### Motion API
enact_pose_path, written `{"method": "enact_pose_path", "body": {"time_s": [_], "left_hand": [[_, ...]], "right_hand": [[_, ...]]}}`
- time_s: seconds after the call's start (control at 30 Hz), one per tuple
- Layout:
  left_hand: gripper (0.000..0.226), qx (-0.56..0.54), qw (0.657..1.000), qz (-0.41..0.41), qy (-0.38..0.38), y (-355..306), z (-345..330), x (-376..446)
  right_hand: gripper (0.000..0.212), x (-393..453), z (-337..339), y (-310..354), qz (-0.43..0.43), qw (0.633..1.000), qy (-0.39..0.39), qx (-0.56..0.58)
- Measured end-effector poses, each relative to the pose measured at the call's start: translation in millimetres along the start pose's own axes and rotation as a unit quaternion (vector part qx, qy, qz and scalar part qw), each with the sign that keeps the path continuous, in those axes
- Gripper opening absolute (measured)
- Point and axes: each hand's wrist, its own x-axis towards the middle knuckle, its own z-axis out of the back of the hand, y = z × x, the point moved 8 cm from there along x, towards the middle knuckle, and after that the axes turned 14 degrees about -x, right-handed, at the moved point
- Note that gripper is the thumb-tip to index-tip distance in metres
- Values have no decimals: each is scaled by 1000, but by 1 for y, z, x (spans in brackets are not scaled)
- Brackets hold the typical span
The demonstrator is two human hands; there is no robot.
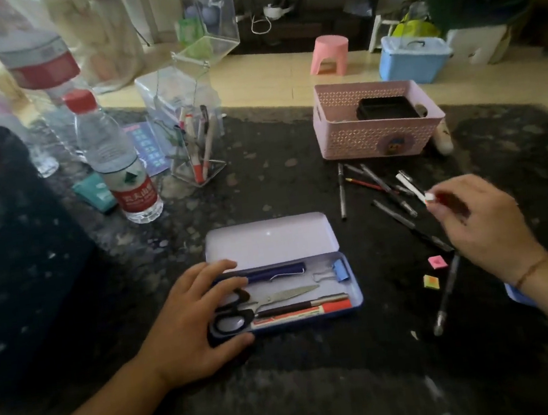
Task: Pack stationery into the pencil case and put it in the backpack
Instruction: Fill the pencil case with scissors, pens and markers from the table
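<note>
The blue tin pencil case lies open on the dark table, its white lid tipped back. Inside are black-handled scissors, a blue pen, a blue binder clip, a dark pen and a red-capped marker. My left hand rests on the case's left end, fingers spread over it. My right hand hovers to the right above loose pens, pinching a small white and red item. Two small erasers lie nearby. The dark backpack stands at the left.
A pink basket holding a black box stands at the back right. A clear pen holder and water bottles stand at the back left. A long pen lies near my right wrist.
</note>
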Motion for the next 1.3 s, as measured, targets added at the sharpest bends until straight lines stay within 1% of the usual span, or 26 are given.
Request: {"method": "enact_pose_path", "body": {"time_s": [0.03, 0.07, 0.13, 0.17, 0.2, 0.23, 0.27, 0.3, 0.4, 0.53, 0.67, 0.77, 0.93, 1.0, 1.1, 1.3], "left_hand": [[63, 0, 1000, 1, 4, 0, -1, 0], [61, -1, 1000, 0, 7, 0, -2, 0], [56, -6, 1000, -3, 4, -1, -1, 1], [55, -7, 1000, -3, 2, -2, -1, 1], [54, -9, 1000, -2, 2, -2, -1, 1], [54, -11, 1000, -1, 2, -1, -1, 1], [54, -14, 1000, 0, 2, -1, -1, 1], [53, -16, 1000, 2, 3, 0, -2, 0], [53, -20, 1000, 7, 2, 1, -2, 0], [54, -23, 1000, 4, 3, 1, -3, 1], [54, -25, 1000, 1, 1, 1, -3, 1], [54, -27, 1000, 2, 2, 0, -3, 1], [53, -32, 999, 4, 2, 1, -3, 1], [53, -33, 999, 4, 0, 1, -3, 1], [53, -34, 999, 4, -1, 1, -3, 1], [51, -37, 999, 7, 1, 2, -3, 1]], "right_hand": [[18, 4, 13, 21, -10, 996, -30, 88], [21, 7, 21, 41, -34, 979, -45, 196], [22, 10, 17, 79, -87, 907, -33, 412], [18, 9, 7, 96, -108, 876, -9, 470], [13, 6, -7, 111, -127, 859, 29, 495], [9, 2, -21, 124, -139, 852, 72, 500], [8, -3, -33, 132, -144, 853, 108, 489], [9, -9, -42, 136, -145, 863, 132, 467], [12, -20, -54, 132, -128, 908, 161, 365], [8, -26, -68, 127, -98, 930, 231, 269], [11, -28, -76, 136, -17, 958, 250, 141], [14, -27, -80, 149, 29, 968, 237, 80], [12, -23, -75, 164, 109, 973, 197, 58], [13, -24, -73, 158, 95, 976, 186, 54], [12, -25, -74, 150, 78, 977, 190, 50], [7, -25, -73, 163, 113, 975, 183, 55]]}}
